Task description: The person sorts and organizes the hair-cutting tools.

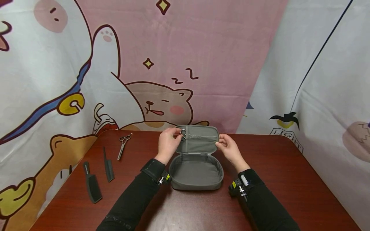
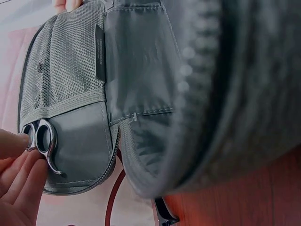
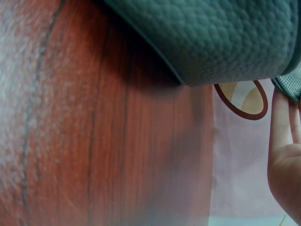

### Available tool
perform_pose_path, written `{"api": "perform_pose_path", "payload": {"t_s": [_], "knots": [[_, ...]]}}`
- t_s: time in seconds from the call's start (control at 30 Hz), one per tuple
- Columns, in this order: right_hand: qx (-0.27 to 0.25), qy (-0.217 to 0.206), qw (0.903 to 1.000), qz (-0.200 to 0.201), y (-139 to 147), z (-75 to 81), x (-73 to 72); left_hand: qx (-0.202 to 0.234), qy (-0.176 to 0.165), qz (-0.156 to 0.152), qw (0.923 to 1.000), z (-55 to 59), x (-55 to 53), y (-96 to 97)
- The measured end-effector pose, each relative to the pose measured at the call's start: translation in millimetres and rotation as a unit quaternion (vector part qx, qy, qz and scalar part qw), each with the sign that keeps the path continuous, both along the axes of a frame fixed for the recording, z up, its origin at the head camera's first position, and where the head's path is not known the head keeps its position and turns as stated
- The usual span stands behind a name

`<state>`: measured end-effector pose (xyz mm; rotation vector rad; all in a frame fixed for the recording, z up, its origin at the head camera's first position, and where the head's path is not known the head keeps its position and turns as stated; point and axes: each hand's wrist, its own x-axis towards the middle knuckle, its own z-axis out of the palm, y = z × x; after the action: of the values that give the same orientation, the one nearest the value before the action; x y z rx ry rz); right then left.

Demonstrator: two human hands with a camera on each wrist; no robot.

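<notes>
A grey zippered case stands unfolded on the table, its lid raised at the back. My left hand is at the lid's left side, thumb and fingers pinching the ring handles of a pair of scissors. Their blades are tucked in the lid's mesh pocket, seen through the netting, while the rings and a curved finger rest stick out. On the opposite side, my right hand grips the lid's right edge, thumb in front and fingers behind. In the right wrist view, that hand shows only partly beside the case wall.
Left of the case lie a second pair of scissors, a thin-handled comb and a wide dark comb. The brown wooden table ends at a cartoon-printed cloth behind it.
</notes>
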<state>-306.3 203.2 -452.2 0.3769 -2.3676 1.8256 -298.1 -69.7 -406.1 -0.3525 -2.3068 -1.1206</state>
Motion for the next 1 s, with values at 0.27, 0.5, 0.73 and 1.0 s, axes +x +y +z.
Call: {"api": "perform_pose_path", "payload": {"t_s": [0.27,0.5,0.73,1.0], "knots": [[0.01,-0.002,0.9999,-0.006,0,0.1,0.2,-0.043,-0.024,-0.015,0.9987,4.5,9.6,-5.3],[0.007,-0.003,0.9999,-0.007,-1,0.2,0.3,-0.075,-0.011,-0.017,0.9969,5.2,22.4,-12.5],[0.001,-0.012,0.9998,-0.013,-3,0.7,-1.5,-0.114,-0.023,-0.017,0.9931,1.7,35.8,-21.0],[-0.004,-0.026,0.9996,-0.013,-2,-0.8,-2.9,-0.14,-0.08,-0.025,0.9865,-9.9,48.9,-27.7]]}}
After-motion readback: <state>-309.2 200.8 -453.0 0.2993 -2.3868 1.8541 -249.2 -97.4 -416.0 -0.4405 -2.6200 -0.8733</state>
